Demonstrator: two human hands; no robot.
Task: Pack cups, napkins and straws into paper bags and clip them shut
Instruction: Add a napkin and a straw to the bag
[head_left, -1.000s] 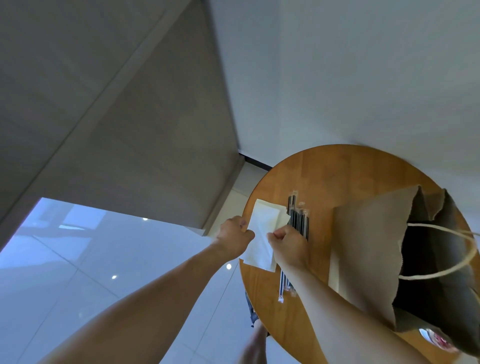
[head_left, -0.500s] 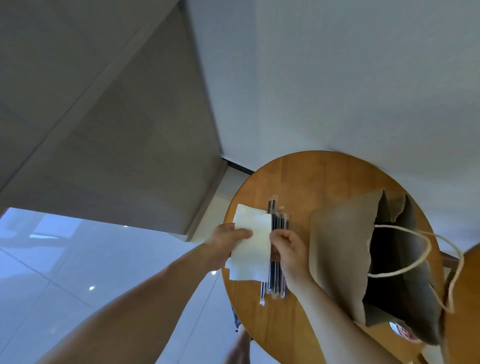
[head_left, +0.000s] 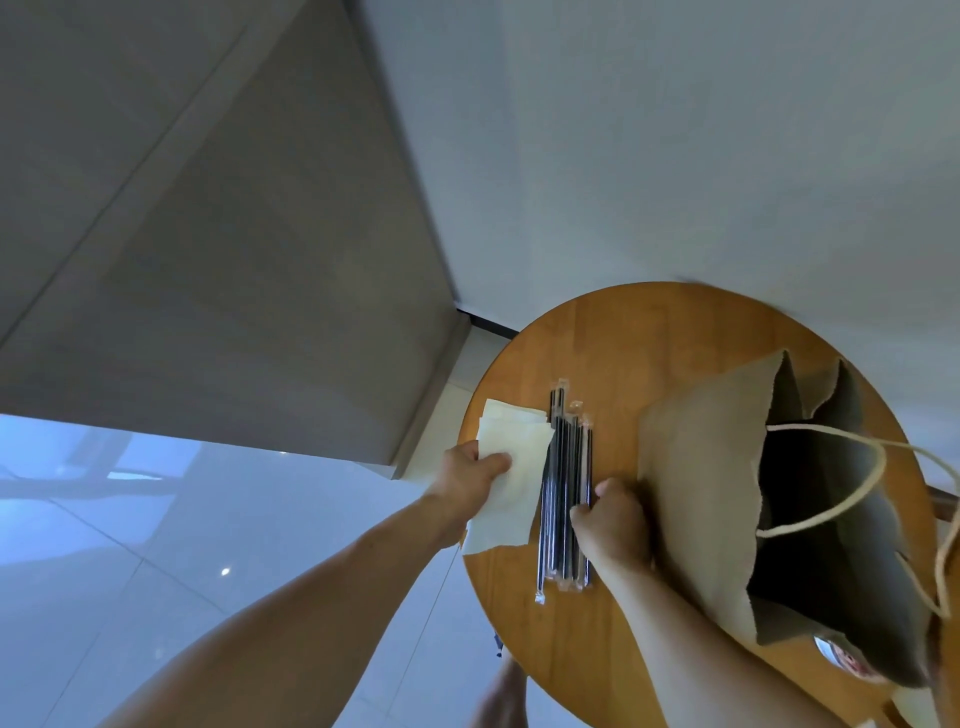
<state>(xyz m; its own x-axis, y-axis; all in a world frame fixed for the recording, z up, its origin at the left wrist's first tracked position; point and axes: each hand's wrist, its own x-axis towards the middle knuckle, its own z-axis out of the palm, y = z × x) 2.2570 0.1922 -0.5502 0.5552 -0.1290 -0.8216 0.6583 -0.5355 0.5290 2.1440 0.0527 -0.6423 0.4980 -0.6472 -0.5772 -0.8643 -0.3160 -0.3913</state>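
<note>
The left grip (head_left: 475, 475) pinches a white napkin (head_left: 514, 483) by its left edge, thumb on top. It holds the sheet at the left rim of the round wooden worktop (head_left: 623, 343), with part of it out over the pale floor (head_left: 156, 519). Against the napkin's right edge lie the straws (head_left: 558, 467) — black ones in clear wrappers, side by side on the wood and running away from the person. The right grip (head_left: 613, 519) is curled over the bundle's right side near its middle, fingers grasping the outer straws, just beside the bag (head_left: 701, 493). This brown paper bag sits on the right of the worktop, its dark mouth open toward the camera and its rope handles (head_left: 831, 499) looping loose over the opening. At its near corner something round, red and white (head_left: 844, 662) peeks out — what it is, I cannot tell.
</note>
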